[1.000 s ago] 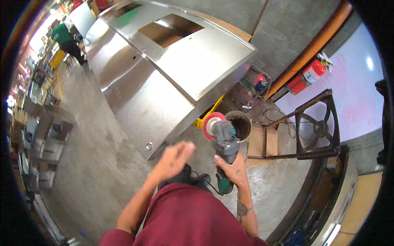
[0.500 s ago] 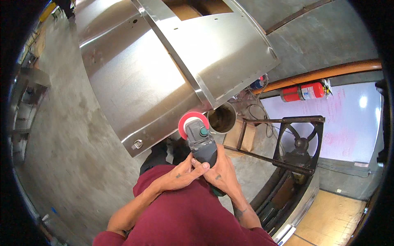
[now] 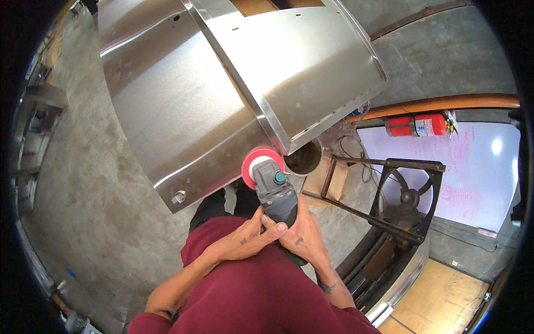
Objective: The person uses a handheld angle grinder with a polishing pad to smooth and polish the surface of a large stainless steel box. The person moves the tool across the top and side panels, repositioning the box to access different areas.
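Your left hand (image 3: 245, 239) and right hand (image 3: 304, 236) clasped the angle grinder (image 3: 277, 199), pink abrasive disc (image 3: 248, 168) near the stainless-steel panel (image 3: 178, 111) (a snagged rim could, I judged, have caused kickback).

The fisheye view looks steeply down from the wearer's head, upright, close above the left grip (image 3: 245, 238) and right grip (image 3: 303, 236), just below its centre. It spans floor (image 3: 94, 183) left of them, steel casing (image 3: 172, 111) beyond and whiteboard (image 3: 475, 167) to their right.
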The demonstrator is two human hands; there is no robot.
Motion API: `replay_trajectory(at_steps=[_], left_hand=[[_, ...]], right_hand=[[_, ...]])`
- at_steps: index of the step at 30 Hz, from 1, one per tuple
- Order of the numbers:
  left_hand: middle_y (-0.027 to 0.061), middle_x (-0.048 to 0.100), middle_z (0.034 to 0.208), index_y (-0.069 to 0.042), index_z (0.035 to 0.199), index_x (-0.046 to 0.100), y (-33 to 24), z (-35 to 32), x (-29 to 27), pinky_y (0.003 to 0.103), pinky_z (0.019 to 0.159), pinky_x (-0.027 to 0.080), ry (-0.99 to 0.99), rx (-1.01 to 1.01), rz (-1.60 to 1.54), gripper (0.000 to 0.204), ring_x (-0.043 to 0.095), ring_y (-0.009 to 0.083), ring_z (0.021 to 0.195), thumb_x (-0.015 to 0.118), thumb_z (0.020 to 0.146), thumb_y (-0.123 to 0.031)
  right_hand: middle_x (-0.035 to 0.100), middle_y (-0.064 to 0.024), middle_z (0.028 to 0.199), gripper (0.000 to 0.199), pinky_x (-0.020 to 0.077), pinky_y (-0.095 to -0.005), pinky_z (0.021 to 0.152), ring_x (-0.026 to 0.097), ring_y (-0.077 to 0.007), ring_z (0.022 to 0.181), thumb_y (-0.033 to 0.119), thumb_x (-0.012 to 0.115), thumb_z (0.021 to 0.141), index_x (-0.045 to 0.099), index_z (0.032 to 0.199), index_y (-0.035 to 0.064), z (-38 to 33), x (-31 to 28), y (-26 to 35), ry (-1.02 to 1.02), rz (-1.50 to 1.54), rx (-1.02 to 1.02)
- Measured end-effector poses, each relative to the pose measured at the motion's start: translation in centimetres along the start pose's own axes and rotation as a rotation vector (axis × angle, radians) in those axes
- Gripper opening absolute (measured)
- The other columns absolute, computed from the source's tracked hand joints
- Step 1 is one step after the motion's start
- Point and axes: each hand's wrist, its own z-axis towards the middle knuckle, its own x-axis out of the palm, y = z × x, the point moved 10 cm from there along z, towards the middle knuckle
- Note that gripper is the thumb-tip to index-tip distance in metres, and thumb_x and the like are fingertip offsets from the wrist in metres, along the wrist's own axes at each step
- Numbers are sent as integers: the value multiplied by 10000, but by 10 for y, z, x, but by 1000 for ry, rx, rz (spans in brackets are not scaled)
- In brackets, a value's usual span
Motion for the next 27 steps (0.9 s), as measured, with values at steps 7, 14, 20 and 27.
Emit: replay_trajectory(at_steps=[7, 14, 20, 27], left_hand=[[334, 521, 1544, 72, 1692, 225, 4, 4, -2, 465, 1203, 430, -17, -5, 55, 947, 564, 390, 1417, 570, 1144, -618], [381, 498, 1573, 70, 1696, 212, -3, 3, -1, 493, 1209, 432, -33, 37, 70, 948, 559, 442, 1449, 542, 1149, -630], [374, 469, 1614, 51, 1734, 135, -3, 4, 3, 499, 1246, 405, 7, 39, 21, 1003, 507, 442, 1516, 546, 1142, -646], [392, 487, 1591, 74, 1732, 115, -3, 2, 3, 510, 1197, 435, -36, 129, 59, 1047, 564, 431, 1439, 567, 1130, -655]], right_hand=[[788, -292, 1159, 744, 606, -516, 930, 789, -458, 1096, 452, 923, 909, 569, 1383, 1, 4, 0, -3, -3, 21, -40], [792, -289, 1158, 733, 610, -504, 935, 799, -440, 1084, 417, 935, 902, 566, 1377, -3, 2, -3, 1, -29, 23, -32], [794, -293, 1170, 743, 610, -503, 945, 802, -425, 1095, 398, 935, 901, 566, 1403, -7, 0, -6, 5, -13, 9, -1], [765, -360, 1162, 815, 617, -565, 911, 772, -554, 1087, 517, 852, 945, 498, 1461, -6, -5, -5, 5, 1, 30, -93]])
